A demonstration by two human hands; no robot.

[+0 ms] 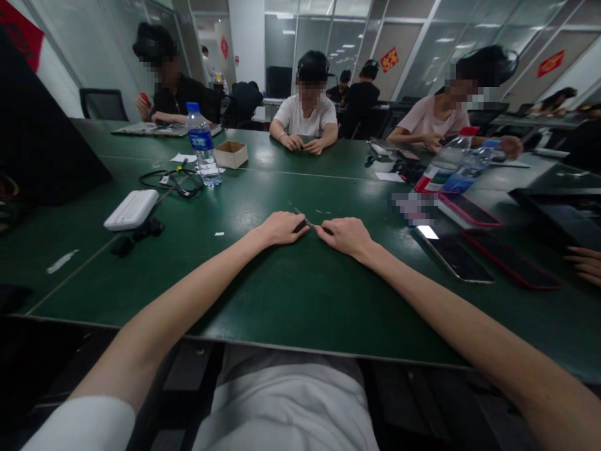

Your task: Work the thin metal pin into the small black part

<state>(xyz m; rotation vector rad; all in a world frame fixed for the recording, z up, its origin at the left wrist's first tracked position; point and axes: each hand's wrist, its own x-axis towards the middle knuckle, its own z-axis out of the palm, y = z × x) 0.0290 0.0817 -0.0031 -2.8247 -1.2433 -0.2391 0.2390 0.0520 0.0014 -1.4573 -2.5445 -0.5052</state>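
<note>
Both my hands are over the green table (300, 300), close together in front of me. My left hand (283, 227) is closed around a small dark object (300, 226), mostly hidden by the fingers. From its right end a thin greyish strip (310, 223) reaches toward my right hand (346, 235). The right fingers are curled and pressed together, with the thumb side facing the strip. Whether they grip the strip's end, I cannot make out. Left of my left forearm lies a small white scrap (219, 233).
To the left are a white box-shaped device (132, 210), black cables (176, 183), a water bottle (203, 147) and an open cardboard box (231, 155). On the right lie several phones (453, 254) and two bottles (446, 160). Other people sit across the table; another person's hand (585, 263) shows at right.
</note>
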